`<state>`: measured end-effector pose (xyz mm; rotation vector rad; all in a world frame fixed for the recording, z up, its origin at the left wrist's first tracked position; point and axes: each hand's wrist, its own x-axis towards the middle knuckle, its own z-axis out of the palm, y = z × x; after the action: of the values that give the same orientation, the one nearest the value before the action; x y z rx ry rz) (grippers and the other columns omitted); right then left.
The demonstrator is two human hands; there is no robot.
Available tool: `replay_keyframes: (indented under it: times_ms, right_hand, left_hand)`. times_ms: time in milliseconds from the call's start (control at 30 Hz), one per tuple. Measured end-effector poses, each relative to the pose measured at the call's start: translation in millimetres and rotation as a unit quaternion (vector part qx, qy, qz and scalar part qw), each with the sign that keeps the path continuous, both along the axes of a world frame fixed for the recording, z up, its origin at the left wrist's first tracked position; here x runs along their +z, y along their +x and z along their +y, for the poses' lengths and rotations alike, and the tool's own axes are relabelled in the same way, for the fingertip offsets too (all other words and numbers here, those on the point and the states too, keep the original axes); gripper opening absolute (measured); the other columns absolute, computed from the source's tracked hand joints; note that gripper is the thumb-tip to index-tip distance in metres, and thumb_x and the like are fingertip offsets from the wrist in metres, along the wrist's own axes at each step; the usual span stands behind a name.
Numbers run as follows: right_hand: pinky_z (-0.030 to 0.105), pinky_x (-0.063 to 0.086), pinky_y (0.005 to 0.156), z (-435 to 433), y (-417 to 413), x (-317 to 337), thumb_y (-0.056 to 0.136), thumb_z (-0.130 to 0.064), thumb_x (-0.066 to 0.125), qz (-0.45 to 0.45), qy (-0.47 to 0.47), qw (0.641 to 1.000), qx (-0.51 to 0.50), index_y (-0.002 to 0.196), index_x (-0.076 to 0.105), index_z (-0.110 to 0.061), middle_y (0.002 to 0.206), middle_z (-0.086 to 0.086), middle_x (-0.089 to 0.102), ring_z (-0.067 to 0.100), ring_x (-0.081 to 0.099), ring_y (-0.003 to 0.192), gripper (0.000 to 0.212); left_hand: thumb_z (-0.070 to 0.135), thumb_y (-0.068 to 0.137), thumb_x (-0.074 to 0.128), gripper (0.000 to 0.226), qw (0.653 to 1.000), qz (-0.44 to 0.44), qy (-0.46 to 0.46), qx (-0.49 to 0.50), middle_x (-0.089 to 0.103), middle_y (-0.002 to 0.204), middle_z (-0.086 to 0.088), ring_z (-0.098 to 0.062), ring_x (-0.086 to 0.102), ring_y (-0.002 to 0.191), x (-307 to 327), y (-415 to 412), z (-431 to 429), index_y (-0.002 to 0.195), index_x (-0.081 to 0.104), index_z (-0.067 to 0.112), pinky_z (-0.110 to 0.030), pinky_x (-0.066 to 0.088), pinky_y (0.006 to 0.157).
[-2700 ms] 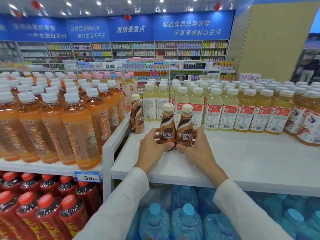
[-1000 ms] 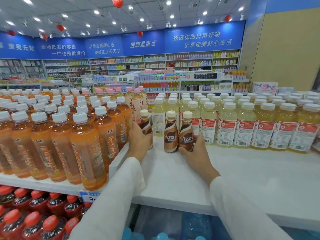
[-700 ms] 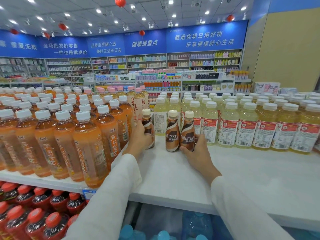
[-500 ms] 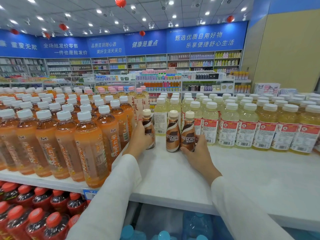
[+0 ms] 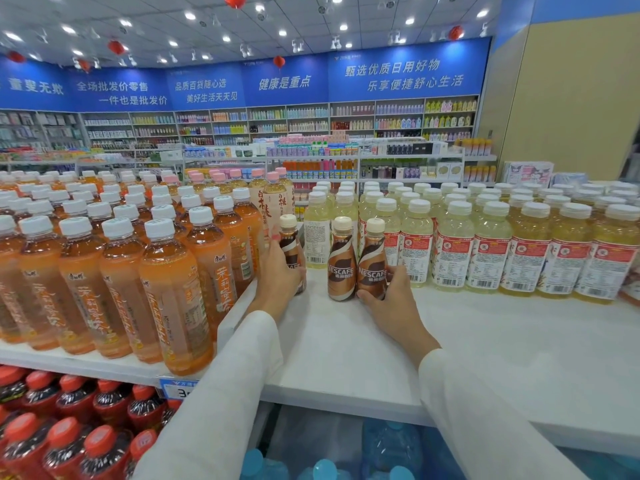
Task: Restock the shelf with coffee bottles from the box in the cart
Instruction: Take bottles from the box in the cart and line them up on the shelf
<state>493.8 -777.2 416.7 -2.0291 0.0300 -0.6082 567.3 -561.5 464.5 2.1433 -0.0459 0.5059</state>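
On the white shelf, three coffee bottles are set upright just in front of the far rows of yellow drink bottles. The left coffee bottle, beside the shelf's left edge, is grasped by the left grip, with fingers curled round its body. The right coffee bottle is clasped low down by the right grip, thumb at the front. The middle coffee bottle is seen touching it. Orange tea bottles are packed on the adjoining shelf at left.
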Motion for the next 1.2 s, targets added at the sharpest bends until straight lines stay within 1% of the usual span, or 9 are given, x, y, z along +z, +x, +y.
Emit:
replay_keyframes:
  times_ms: [267, 333, 433, 533, 633, 733, 833, 1033, 1200]
  right_hand:
    - [0.035, 0.046, 0.098, 0.0, -0.7, 1.0, 0.083, -0.024, 0.080, 0.001, -0.002, 1.000, -0.001, 0.118, 0.035, -0.028, 0.123, 0.000, 0.046, 0.018, 0.051, 0.112, 0.057]
    - [0.034, 0.046, 0.098, 0.2, 0.1, 0.8, 0.083, -0.025, 0.080, 0.000, -0.002, 1.000, -0.001, 0.118, 0.034, -0.028, 0.124, -0.001, 0.045, 0.018, 0.051, 0.112, 0.058]
    - [0.035, 0.046, 0.098, -0.3, 1.1, -0.7, 0.083, -0.025, 0.080, 0.002, -0.002, 1.000, 0.000, 0.118, 0.034, -0.029, 0.124, 0.000, 0.045, 0.019, 0.051, 0.112, 0.057]
    - [0.039, 0.049, 0.098, -1.4, 1.8, -2.2, 0.082, -0.025, 0.080, -0.001, -0.007, 1.000, -0.002, 0.117, 0.034, -0.030, 0.123, 0.001, 0.046, 0.020, 0.053, 0.112, 0.058]
    - [0.039, 0.049, 0.097, -1.5, 0.8, -1.9, 0.083, -0.024, 0.080, -0.001, -0.004, 1.000, -0.002, 0.118, 0.034, -0.029, 0.124, 0.001, 0.047, 0.020, 0.054, 0.112, 0.058]
    - [0.036, 0.049, 0.093, -1.0, 0.0, -0.6, 0.082, -0.026, 0.080, 0.005, -0.002, 1.000, -0.003, 0.118, 0.035, -0.030, 0.124, 0.001, 0.048, 0.018, 0.055, 0.110, 0.058]
    - [0.033, 0.047, 0.089, -1.0, -1.2, 0.7, 0.080, -0.026, 0.081, 0.005, 0.008, 1.000, -0.005, 0.117, 0.036, -0.031, 0.123, 0.001, 0.051, 0.017, 0.056, 0.105, 0.058]
    - [0.044, 0.054, 0.093, 0.2, -1.4, 1.1, 0.073, -0.031, 0.084, 0.013, 0.030, 0.999, -0.024, 0.115, 0.042, -0.036, 0.122, -0.002, 0.058, 0.018, 0.063, 0.104, 0.059]
    - [0.042, 0.054, 0.092, 10.0, -1.3, 4.4, 0.072, -0.028, 0.085, 0.020, 0.041, 0.999, -0.017, 0.112, 0.044, -0.036, 0.118, -0.004, 0.060, 0.017, 0.064, 0.103, 0.058]
  left_hand:
    - [0.016, 0.075, 0.087, 0.099, 0.999, -0.024, -0.017, 0.014, 0.037, 0.159, 0.004, -0.024, 0.043, 0.143, 0.2, -13.9, -2.1, 0.151, 0.027, 0.041, -0.053, 0.042, 0.112]
    - [0.020, 0.085, 0.080, 0.078, 0.995, -0.078, -0.043, 0.043, 0.043, 0.154, 0.004, -0.021, 0.045, 0.140, 4.5, -46.4, -11.4, 0.149, 0.036, 0.030, -0.047, 0.042, 0.113]
    - [0.019, 0.094, 0.070, 0.042, 0.993, -0.100, -0.058, 0.036, 0.062, 0.129, 0.002, -0.014, 0.058, 0.118, 2.3, -93.9, -33.5, 0.133, 0.057, 0.018, -0.032, 0.049, 0.102]
    - [0.023, 0.090, 0.074, 0.049, 0.997, -0.039, -0.059, -0.039, 0.061, 0.123, 0.006, -0.015, 0.057, 0.115, -2.4, -99.7, -51.9, 0.136, 0.056, 0.019, -0.028, 0.048, 0.095]
    - [0.029, 0.085, 0.080, 0.058, 0.996, 0.001, -0.062, -0.060, 0.062, 0.126, 0.002, -0.018, 0.056, 0.117, -3.4, -92.5, -62.2, 0.136, 0.055, 0.017, -0.023, 0.041, 0.087]
    - [0.027, 0.077, 0.085, 0.056, 0.994, 0.052, -0.076, -0.058, 0.064, 0.114, 0.004, -0.016, 0.061, 0.106, -12.0, -84.9, -67.4, 0.124, 0.059, 0.013, -0.027, 0.046, 0.081]
    - [0.029, 0.069, 0.089, 0.055, 0.993, 0.068, -0.084, -0.047, 0.069, 0.110, 0.000, -0.021, 0.066, 0.104, -19.3, -77.7, -72.1, 0.111, 0.059, 0.014, -0.037, 0.055, 0.085]
    - [0.029, 0.074, 0.085, 0.049, 0.995, 0.052, -0.081, -0.016, 0.066, 0.112, -0.008, -0.029, 0.062, 0.106, -23.5, -69.7, -78.6, 0.108, 0.055, 0.010, -0.039, 0.052, 0.088]
    - [0.026, 0.081, 0.081, 0.043, 0.996, 0.049, -0.077, 0.015, 0.066, 0.117, -0.010, -0.031, 0.061, 0.111, -28.8, -68.0, -76.1, 0.114, 0.060, 0.008, -0.042, 0.052, 0.094]
